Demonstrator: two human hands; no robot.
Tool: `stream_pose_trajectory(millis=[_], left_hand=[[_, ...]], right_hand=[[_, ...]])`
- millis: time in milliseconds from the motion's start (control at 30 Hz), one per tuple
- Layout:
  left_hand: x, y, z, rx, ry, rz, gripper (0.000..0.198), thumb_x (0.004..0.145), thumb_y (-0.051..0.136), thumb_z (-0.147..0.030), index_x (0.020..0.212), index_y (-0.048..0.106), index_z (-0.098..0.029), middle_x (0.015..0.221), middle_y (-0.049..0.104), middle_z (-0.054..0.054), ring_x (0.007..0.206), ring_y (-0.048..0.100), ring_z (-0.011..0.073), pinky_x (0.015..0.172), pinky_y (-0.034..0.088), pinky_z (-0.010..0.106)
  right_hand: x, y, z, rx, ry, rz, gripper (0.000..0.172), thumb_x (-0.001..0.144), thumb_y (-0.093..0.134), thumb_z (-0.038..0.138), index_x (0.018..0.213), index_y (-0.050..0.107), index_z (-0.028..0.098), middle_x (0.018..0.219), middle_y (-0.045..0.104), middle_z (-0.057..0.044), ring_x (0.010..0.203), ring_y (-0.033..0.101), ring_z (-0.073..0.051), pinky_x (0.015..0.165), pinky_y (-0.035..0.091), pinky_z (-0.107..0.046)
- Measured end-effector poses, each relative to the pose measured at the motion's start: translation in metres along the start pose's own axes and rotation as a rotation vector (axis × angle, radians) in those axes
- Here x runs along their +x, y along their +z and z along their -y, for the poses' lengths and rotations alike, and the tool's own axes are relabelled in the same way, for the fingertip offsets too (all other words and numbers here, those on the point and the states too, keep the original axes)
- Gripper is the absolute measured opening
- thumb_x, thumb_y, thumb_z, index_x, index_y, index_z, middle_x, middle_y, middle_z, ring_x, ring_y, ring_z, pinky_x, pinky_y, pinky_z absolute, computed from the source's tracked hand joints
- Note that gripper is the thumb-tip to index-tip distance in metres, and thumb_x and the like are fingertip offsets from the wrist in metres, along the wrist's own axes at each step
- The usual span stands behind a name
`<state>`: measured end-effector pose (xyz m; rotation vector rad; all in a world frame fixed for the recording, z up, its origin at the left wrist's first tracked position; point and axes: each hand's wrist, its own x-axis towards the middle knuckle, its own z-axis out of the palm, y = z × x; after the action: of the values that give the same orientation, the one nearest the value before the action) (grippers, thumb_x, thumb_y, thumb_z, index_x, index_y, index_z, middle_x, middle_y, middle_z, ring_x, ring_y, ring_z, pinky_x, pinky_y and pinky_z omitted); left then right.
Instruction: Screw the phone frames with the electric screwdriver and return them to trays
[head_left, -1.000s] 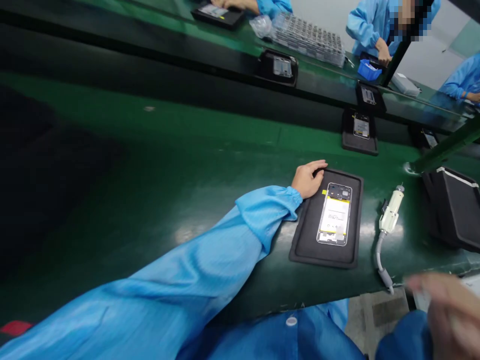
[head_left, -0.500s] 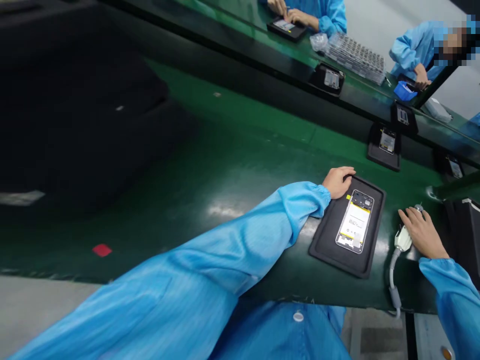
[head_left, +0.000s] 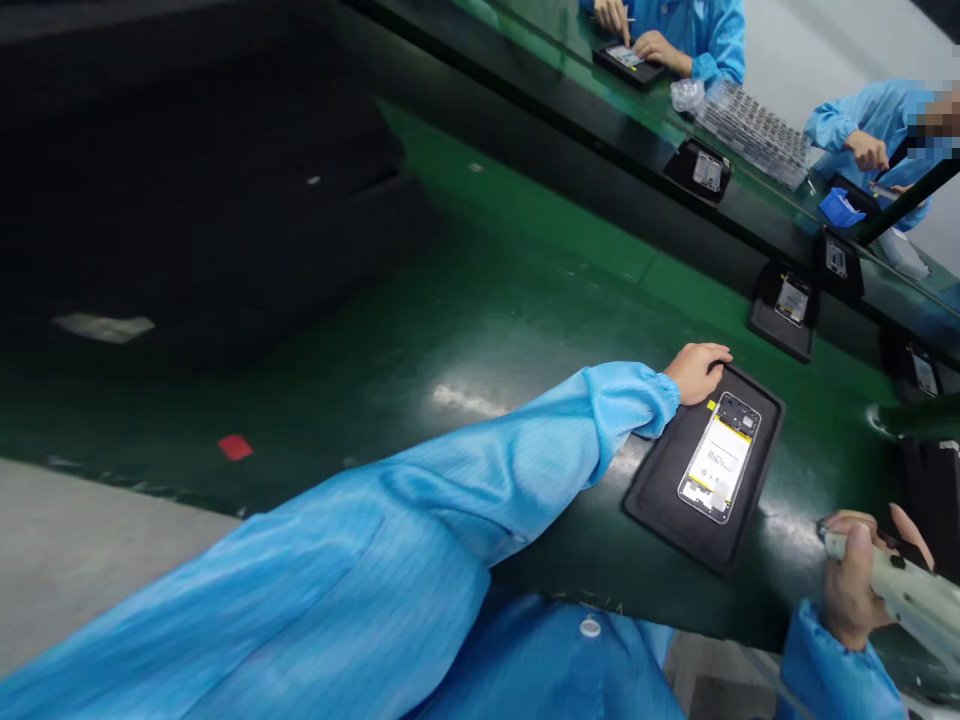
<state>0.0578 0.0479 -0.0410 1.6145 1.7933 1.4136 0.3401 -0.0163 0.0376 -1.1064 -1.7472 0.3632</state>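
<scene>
Rightward: green post (head_left: 921,418), dark stack (head_left: 922,490) | right hand (head_left: 853,580) clasping tool (head_left: 919,602) | left hand (head_left: 697,373) on tray (head_left: 660,488), grip unclear

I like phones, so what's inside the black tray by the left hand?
Inside the black tray lies an opened phone with a yellow tab. Whatever's underneath the phone is covered.

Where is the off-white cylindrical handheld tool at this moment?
In the head view, the off-white cylindrical handheld tool is at the lower right edge, held in the person's right hand, to the right of the black rectangular tray.
</scene>
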Motion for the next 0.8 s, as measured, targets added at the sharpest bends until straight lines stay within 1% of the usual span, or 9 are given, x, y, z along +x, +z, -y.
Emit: stream_pose_trajectory(millis=[33, 100, 133, 167, 300, 467, 667, 800], left_hand=[[0.0, 0.0, 0.0, 0.003, 0.0, 0.0, 0.031, 0.081, 0.051, -0.01, 0.105, 0.069, -0.016, 0.121, 0.065, 0.006, 0.115, 0.06, 0.0188, 0.108, 0.044, 0.034], [-0.001, 0.0, 0.0, 0.009, 0.002, -0.001, 0.031, 0.081, 0.051, -0.01, 0.105, 0.069, -0.017, 0.122, 0.065, 0.005, 0.115, 0.06, 0.0186, 0.108, 0.044, 0.034], [-0.001, 0.0, 0.0, 0.012, 0.004, -0.002, 0.031, 0.081, 0.051, -0.01, 0.105, 0.069, -0.017, 0.121, 0.065, 0.005, 0.115, 0.06, 0.0185, 0.108, 0.044, 0.034], [-0.001, 0.0, 0.0, 0.014, 0.005, -0.002, 0.031, 0.081, 0.05, -0.01, 0.105, 0.069, -0.017, 0.121, 0.065, 0.005, 0.114, 0.06, 0.0185, 0.108, 0.044, 0.034], [0.0, 0.0, 0.0, 0.017, 0.005, 0.0, 0.031, 0.081, 0.051, -0.01, 0.104, 0.069, -0.017, 0.12, 0.065, 0.005, 0.114, 0.06, 0.0186, 0.108, 0.045, 0.034], [0.0, 0.0, 0.0, 0.009, -0.001, -0.001, 0.03, 0.081, 0.051, -0.01, 0.105, 0.069, -0.015, 0.121, 0.065, 0.007, 0.115, 0.06, 0.0191, 0.108, 0.044, 0.034], [0.0, 0.0, -0.001, 0.003, -0.005, 0.001, 0.031, 0.081, 0.051, -0.009, 0.104, 0.069, -0.017, 0.121, 0.065, 0.005, 0.114, 0.06, 0.0186, 0.108, 0.044, 0.034], [0.0, -0.001, -0.002, -0.002, -0.01, 0.006, 0.031, 0.081, 0.051, -0.008, 0.104, 0.07, -0.016, 0.121, 0.065, 0.006, 0.114, 0.06, 0.0191, 0.108, 0.044, 0.033]], right_hand=[[-0.004, 0.01, 0.014, 0.155, 0.077, -0.036, 0.029, 0.089, 0.053, 0.039, 0.11, 0.055, 0.02, 0.062, 0.055, 0.001, 0.056, 0.057, -0.02, 0.057, 0.052, -0.039], [-0.009, 0.03, 0.036, 0.429, 0.246, -0.031, 0.035, 0.087, 0.06, 0.032, 0.118, 0.051, 0.019, 0.06, 0.059, 0.003, 0.05, 0.057, -0.017, 0.05, 0.05, -0.033], [-0.01, 0.038, 0.044, 0.515, 0.309, -0.014, 0.038, 0.084, 0.064, 0.029, 0.118, 0.05, 0.018, 0.059, 0.06, 0.004, 0.047, 0.057, -0.017, 0.048, 0.05, -0.031], [-0.01, 0.044, 0.049, 0.551, 0.333, 0.01, 0.04, 0.082, 0.067, 0.028, 0.117, 0.05, 0.018, 0.057, 0.06, 0.005, 0.046, 0.057, -0.016, 0.047, 0.049, -0.03], [-0.009, 0.059, 0.052, 0.555, 0.323, 0.094, 0.038, 0.08, 0.072, 0.029, 0.109, 0.051, 0.017, 0.052, 0.057, 0.008, 0.044, 0.057, -0.015, 0.046, 0.05, -0.028], [-0.01, 0.066, 0.048, 0.554, 0.329, 0.108, 0.039, 0.076, 0.076, 0.029, 0.105, 0.052, 0.017, 0.053, 0.056, 0.009, 0.045, 0.058, -0.015, 0.048, 0.05, -0.029], [-0.011, 0.067, 0.049, 0.518, 0.303, 0.125, 0.034, 0.079, 0.072, 0.03, 0.103, 0.051, 0.017, 0.053, 0.057, 0.009, 0.045, 0.058, -0.015, 0.049, 0.049, -0.029], [-0.013, 0.064, 0.035, 0.451, 0.238, 0.235, 0.033, 0.082, 0.069, 0.033, 0.104, 0.049, 0.018, 0.054, 0.058, 0.008, 0.047, 0.059, -0.015, 0.055, 0.051, -0.032]])
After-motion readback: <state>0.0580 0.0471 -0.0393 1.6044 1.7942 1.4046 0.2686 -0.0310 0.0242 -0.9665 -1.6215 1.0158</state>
